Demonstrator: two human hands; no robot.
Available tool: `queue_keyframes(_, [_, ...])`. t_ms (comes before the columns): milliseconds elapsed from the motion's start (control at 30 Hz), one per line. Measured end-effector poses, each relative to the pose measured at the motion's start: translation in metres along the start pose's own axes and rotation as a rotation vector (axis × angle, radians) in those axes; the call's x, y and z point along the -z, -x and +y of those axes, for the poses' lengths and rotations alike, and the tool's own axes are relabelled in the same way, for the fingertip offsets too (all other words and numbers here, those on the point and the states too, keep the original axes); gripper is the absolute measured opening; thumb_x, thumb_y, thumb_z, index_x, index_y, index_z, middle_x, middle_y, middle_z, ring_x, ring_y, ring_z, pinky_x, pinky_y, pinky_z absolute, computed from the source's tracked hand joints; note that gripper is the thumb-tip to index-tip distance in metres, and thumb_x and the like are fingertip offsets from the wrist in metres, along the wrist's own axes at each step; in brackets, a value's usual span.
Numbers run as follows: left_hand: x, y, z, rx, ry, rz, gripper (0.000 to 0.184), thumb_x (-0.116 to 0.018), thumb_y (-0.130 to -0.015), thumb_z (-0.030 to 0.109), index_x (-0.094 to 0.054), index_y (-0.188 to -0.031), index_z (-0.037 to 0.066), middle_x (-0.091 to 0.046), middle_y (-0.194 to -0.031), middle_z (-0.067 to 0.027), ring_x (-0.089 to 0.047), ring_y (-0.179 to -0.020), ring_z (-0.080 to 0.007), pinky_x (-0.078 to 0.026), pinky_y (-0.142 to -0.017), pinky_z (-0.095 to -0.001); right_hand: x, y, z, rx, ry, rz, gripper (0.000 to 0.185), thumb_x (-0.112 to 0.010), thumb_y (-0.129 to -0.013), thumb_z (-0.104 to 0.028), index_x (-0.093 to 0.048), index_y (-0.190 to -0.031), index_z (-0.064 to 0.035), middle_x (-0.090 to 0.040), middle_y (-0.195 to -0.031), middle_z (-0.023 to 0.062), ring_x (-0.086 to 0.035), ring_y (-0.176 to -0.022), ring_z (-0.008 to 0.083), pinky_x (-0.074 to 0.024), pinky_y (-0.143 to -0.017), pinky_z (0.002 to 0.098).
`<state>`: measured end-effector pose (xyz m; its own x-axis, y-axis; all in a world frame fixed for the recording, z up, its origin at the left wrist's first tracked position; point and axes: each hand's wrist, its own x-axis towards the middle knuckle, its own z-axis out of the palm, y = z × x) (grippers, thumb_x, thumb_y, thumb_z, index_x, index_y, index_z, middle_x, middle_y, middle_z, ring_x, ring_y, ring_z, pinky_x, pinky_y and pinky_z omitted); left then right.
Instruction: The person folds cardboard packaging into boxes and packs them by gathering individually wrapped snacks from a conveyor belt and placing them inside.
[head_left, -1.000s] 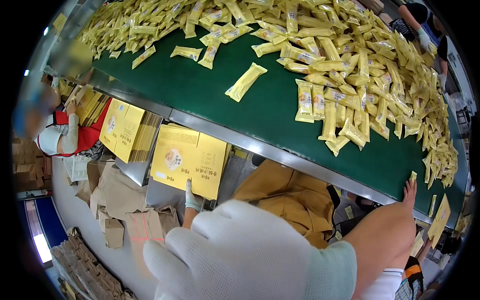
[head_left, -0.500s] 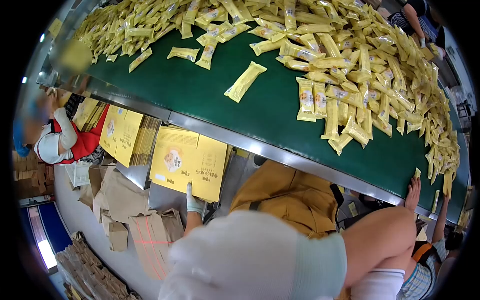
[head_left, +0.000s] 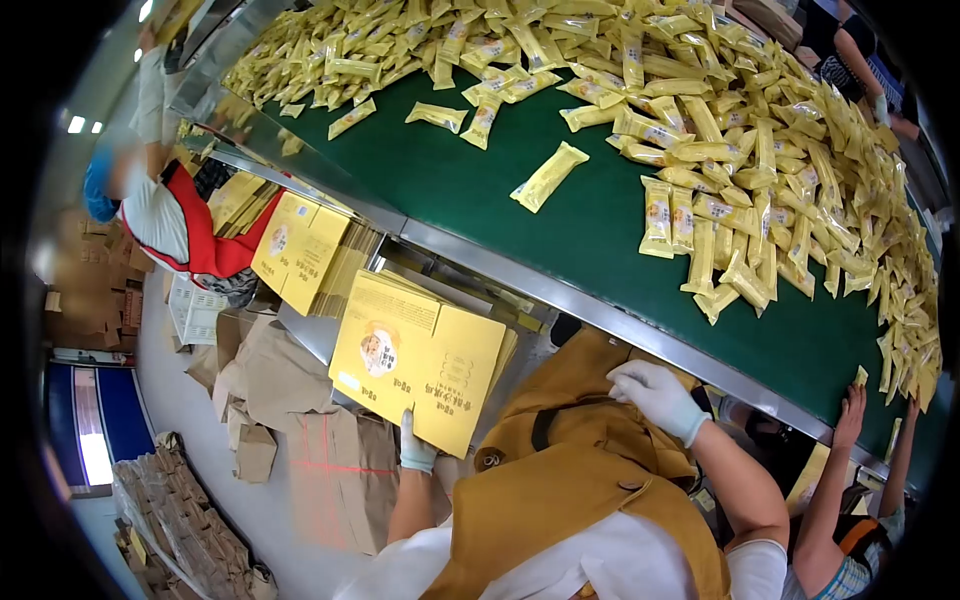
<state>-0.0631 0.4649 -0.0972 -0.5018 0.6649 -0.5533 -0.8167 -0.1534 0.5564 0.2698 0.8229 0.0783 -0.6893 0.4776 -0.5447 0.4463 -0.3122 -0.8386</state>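
Observation:
My left hand point(head_left: 416, 444), in a white glove, is at the lower edge of a yellow printed carton sheet point(head_left: 415, 362), its thumb on the front face and its fingers hidden behind. The sheet leans at the front of a stack below the belt. My right hand point(head_left: 655, 394), also gloved, is above my brown apron point(head_left: 590, 480) near the belt's metal edge. Its fingers are curled together, and anything inside them is too small to make out. Yellow wrapped packets point(head_left: 740, 190) lie heaped on the green belt point(head_left: 480, 210); one single packet point(head_left: 549, 177) lies apart.
A second stack of yellow cartons point(head_left: 300, 250) stands to the left, beside a person in a red apron point(head_left: 200, 235). Brown cardboard point(head_left: 280, 370) and a white crate point(head_left: 196, 310) are on the floor. Other people's hands point(head_left: 850, 417) reach the belt at right.
My right hand has moved from close before the camera to above my apron. The view has shifted, and the person at left has raised an arm. My left hand stays at the carton sheet.

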Motion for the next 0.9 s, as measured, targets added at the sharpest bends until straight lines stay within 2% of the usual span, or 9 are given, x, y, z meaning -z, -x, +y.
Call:
queue_keyframes(200, [-0.087,0.058,0.029,-0.275,-0.231,-0.097,0.083,-0.061,-0.092,0.059,-0.034,-0.152,0.008,-0.049,-0.146,-0.0134,-0.054,-0.128,-0.0305,-0.048,-0.105,-0.047,-0.068,-0.04,0.006,0.153,-0.028,-0.151,0.091,-0.077,-0.086,-0.04,-0.03,-0.153,0.0016,-0.049,-0.145,0.0247,-0.047,-0.137,0.0328,-0.0402,-0.113,0.0391])
queue_keyframes(333, [-0.135,0.061,0.03,-0.34,-0.278,-0.207,0.087,-0.068,-0.088,0.057,-0.035,-0.151,0.008,-0.051,-0.144,-0.0108,-0.054,-0.127,-0.0279,-0.049,-0.105,-0.0436,-0.119,-0.058,-0.014,0.542,-0.588,-0.409,0.119,-0.083,-0.079,-0.024,0.002,-0.159,-0.0053,-0.02,-0.162,0.0226,-0.023,-0.15,0.0325,-0.0258,-0.121,0.0423])
queue_keyframes(400, [-0.158,0.054,0.021,-0.381,-0.296,-0.249,0.09,-0.074,-0.084,0.055,-0.036,-0.15,0.007,-0.053,-0.141,-0.0105,-0.055,-0.126,-0.0273,-0.049,-0.104,-0.0425,-0.117,-0.043,-0.031,0.57,-0.388,-0.344,0.119,-0.081,-0.079,-0.015,0.008,-0.158,-0.0068,-0.013,-0.164,0.018,-0.02,-0.15,0.0279,-0.0231,-0.121,0.0408])
queue_keyframes(433, [-0.183,0.057,0.018,-0.364,-0.274,-0.255,0.092,-0.08,-0.08,0.051,-0.037,-0.149,0.006,-0.052,-0.141,-0.0104,-0.055,-0.127,-0.027,-0.048,-0.105,-0.0435,-0.112,-0.024,-0.044,0.553,-0.623,-0.272,0.101,-0.079,-0.08,-0.01,-0.014,-0.157,-0.0036,-0.034,-0.156,0.0165,-0.037,-0.141,0.0245,-0.0338,-0.115,0.0386])
queue_keyframes(567, [-0.26,0.051,0.001,-0.292,-0.419,-0.484,0.089,-0.08,-0.081,0.048,-0.038,-0.148,0.006,-0.054,-0.14,-0.0092,-0.055,-0.127,-0.0275,-0.047,-0.106,-0.0455,-0.055,0.017,-0.054,0.565,-0.864,-0.097,0.055,-0.073,-0.082,-0.005,-0.055,-0.134,0.0012,-0.066,-0.126,0.0112,-0.062,-0.114,0.0194,-0.0498,-0.097,0.0334])
queue_keyframes(633, [-0.246,0.022,-0.009,-0.668,-1.3,-0.621,0.09,-0.08,-0.081,0.048,-0.038,-0.149,0.006,-0.052,-0.142,-0.0101,-0.054,-0.128,-0.0286,-0.045,-0.107,-0.0458,-0.023,0.032,-0.038,0.61,-0.909,0.016,0.057,-0.069,-0.083,-0.011,-0.052,-0.136,0.0025,-0.063,-0.13,0.0139,-0.062,-0.115,0.024,-0.0507,-0.097,0.0367])
queue_keyframes(700, [-0.281,0.027,-0.015,-0.711,-1.399,-0.802,0.089,-0.076,-0.083,0.046,-0.037,-0.15,0.003,-0.05,-0.146,-0.0143,-0.052,-0.13,-0.0305,-0.042,-0.109,-0.044,0.014,0.054,-0.012,0.615,-1.017,0.075,0.062,-0.065,-0.084,-0.014,-0.048,-0.14,0.0033,-0.06,-0.133,0.0169,-0.062,-0.117,0.0282,-0.0513,-0.099,0.0396])
queue_keyframes(800, [-0.338,0.006,0.002,-0.275,-0.858,-0.883,0.088,-0.075,-0.084,0.044,-0.036,-0.15,0.002,-0.049,-0.147,-0.0153,-0.051,-0.131,-0.0303,-0.041,-0.109,-0.0432,0.061,0.103,0.026,0.664,-1.102,0.195,0.079,-0.065,-0.078,-0.02,-0.038,-0.148,0.0015,-0.054,-0.141,0.0219,-0.058,-0.123,0.0398,-0.051,-0.102,0.0504])
queue_keyframes(900, [-0.404,-0.011,0.031,0.241,-0.269,-0.859,0.087,-0.074,-0.085,0.043,-0.035,-0.151,0.0,-0.048,-0.148,-0.0163,-0.05,-0.132,-0.0301,-0.041,-0.109,-0.0423,0.099,0.149,0.054,0.708,-1.042,0.371,0.081,-0.07,-0.074,-0.022,-0.04,-0.146,0.0013,-0.057,-0.137,0.0211,-0.061,-0.119,0.037,-0.0538,-0.099,0.0465])
